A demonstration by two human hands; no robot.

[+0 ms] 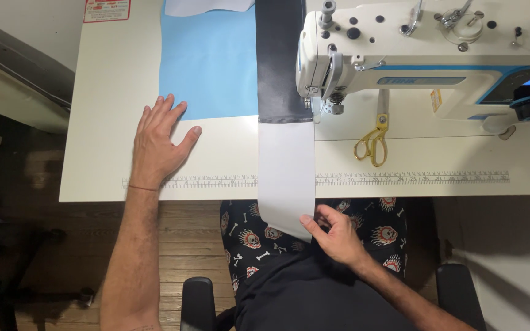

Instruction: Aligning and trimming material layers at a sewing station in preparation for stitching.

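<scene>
Bright, even overhead light on the table [105, 92]; sharp focus, dim floor [185, 245], soft shadows.

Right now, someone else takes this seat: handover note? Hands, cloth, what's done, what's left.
Left hand: flat on the table, fingers spread, tips just touching the near edge of the blue sheet; holds nothing.
Right hand: off the table's front edge, over the lap, fingers pinching the near corner of the strip.
Strip: runs from that hand up across the table and past the sewing machine head; near part light grey, far part dark.
Scissors: gold, on the machine bed to the right, untouched.
Done: strip laid straight beside the needle area.
Left: whether any seam is sewn cannot be told from here.
</scene>
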